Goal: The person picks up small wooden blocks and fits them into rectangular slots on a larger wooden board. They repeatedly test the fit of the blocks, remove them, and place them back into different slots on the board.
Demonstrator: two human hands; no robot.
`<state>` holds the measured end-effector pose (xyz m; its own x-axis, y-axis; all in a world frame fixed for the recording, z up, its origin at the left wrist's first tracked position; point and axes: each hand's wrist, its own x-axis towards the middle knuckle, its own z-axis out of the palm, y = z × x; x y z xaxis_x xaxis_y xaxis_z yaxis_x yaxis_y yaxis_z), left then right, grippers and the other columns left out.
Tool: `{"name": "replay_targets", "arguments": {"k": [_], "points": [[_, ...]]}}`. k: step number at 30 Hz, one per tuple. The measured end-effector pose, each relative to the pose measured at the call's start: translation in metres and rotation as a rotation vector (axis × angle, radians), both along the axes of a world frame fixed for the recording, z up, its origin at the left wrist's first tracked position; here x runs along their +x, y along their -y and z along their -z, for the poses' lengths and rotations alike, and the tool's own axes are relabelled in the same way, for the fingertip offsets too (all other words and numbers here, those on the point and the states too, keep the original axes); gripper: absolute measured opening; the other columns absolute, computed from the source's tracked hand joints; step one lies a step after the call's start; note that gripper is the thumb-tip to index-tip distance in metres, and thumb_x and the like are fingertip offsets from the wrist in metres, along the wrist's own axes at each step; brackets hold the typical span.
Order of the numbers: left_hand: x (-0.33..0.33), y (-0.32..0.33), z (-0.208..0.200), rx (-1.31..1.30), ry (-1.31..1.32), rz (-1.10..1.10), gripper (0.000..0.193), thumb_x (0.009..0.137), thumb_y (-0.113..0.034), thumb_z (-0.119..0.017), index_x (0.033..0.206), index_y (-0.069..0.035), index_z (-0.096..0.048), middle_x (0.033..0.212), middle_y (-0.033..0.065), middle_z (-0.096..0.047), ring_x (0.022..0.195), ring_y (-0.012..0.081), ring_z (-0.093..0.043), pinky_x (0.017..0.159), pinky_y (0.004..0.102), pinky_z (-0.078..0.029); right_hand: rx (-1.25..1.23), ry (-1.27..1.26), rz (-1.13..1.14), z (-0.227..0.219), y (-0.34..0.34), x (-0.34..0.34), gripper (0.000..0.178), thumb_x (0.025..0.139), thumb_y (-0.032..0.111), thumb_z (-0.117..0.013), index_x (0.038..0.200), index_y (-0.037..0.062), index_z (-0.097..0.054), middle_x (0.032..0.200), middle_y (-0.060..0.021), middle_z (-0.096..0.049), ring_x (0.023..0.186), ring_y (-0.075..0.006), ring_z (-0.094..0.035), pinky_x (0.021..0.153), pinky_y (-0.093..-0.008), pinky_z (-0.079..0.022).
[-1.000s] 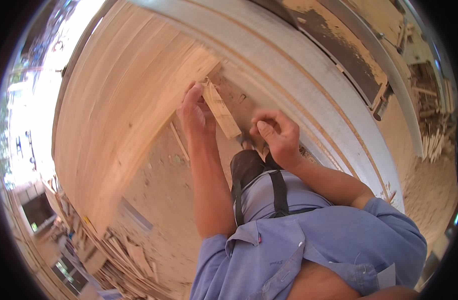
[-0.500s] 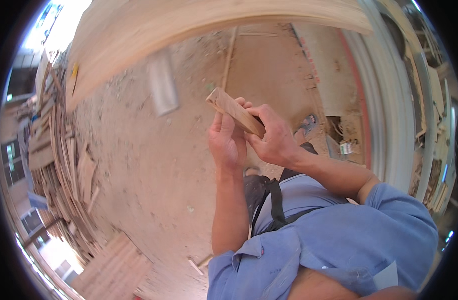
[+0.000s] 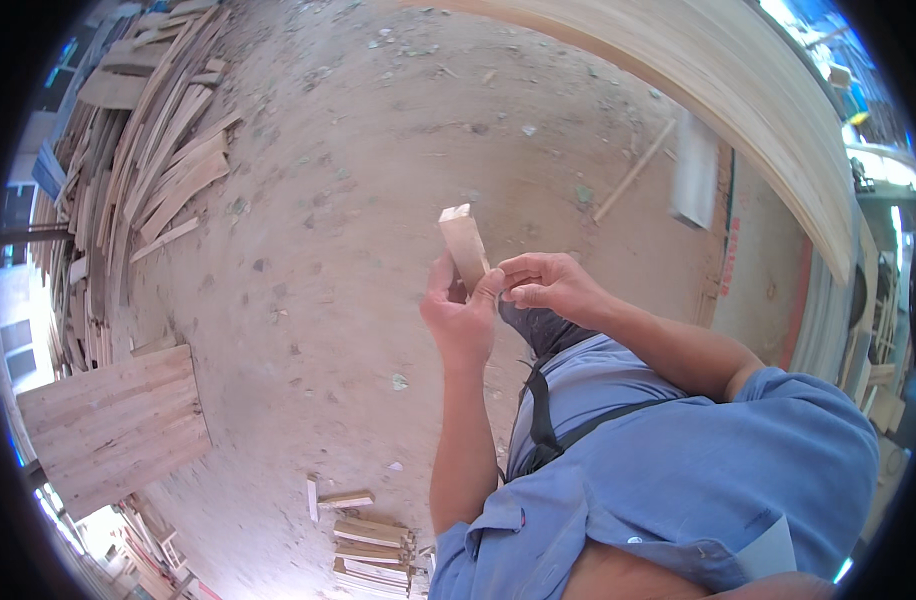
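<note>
A short pale wooden block (image 3: 465, 243) stands up from my left hand (image 3: 460, 312), whose fingers and thumb are closed round its lower part. The block's far end face is lighter and looks slightly notched. Close beside it, my right hand (image 3: 556, 284) has its fingers bent in a loose pinch, the tips by my left thumb and the block's lower end. Whether anything sits between those fingertips is hidden. Both hands are held in front of my body, above the dusty floor (image 3: 348, 250).
A large pale timber piece (image 3: 698, 60) arches across the far right. Stacked planks (image 3: 168, 130) line the left, with a wide wooden panel (image 3: 118, 425) below them. Small cut pieces (image 3: 370, 550) lie at the bottom. A grey-white slab (image 3: 694, 172) and a thin stick (image 3: 633, 172) lie right.
My view has swung left, so the timber and slab now appear further right. The block has turned more upright. My right hand has shifted from gripping it to beside its lower end.
</note>
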<state>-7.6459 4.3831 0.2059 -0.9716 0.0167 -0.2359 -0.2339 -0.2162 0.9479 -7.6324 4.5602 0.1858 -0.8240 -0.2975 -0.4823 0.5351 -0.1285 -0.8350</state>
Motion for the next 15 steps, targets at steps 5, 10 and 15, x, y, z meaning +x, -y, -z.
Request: {"name": "replay_targets", "arguments": {"k": [5,10,15], "points": [[-0.133,0.107,0.005,-0.451,-0.098,-0.076,0.044,0.087,-0.004,-0.080,0.126,0.007,-0.063,0.112,0.0070,-0.065,0.098,0.0162,-0.065,0.087,0.0294,-0.052,-0.210,-0.096,-0.045,0.005,0.113,-0.182,0.059,0.092,0.006,-0.068,0.147,-0.0050,-0.047,0.120,-0.0142,-0.068,0.111,-0.0175,-0.065,0.093,-0.0317,-0.054],[-0.288,0.202,-0.035,-0.666,-0.160,-0.049,0.043,0.082,-0.007,-0.083,0.122,0.002,-0.067,0.106,0.0100,-0.065,0.092,0.0179,-0.063,0.080,0.0316,-0.052,-0.149,-0.064,0.041,-0.022,0.230,-0.351,0.066,0.090,-0.002,-0.064,0.152,0.0004,-0.043,0.107,-0.0118,-0.069,0.091,-0.0151,-0.066,0.078,-0.0291,-0.056],[-0.406,0.292,-0.030,-0.645,-0.049,-0.092,0.044,0.082,-0.008,-0.081,0.122,0.003,-0.067,0.104,0.0137,-0.066,0.089,0.0216,-0.066,0.078,0.0327,-0.053,-0.153,-0.121,0.041,-0.044,0.322,-0.520,0.065,0.088,-0.002,-0.064,0.150,0.0057,-0.045,0.102,-0.0121,-0.069,0.085,-0.0154,-0.066,0.073,-0.0316,-0.056]]}}
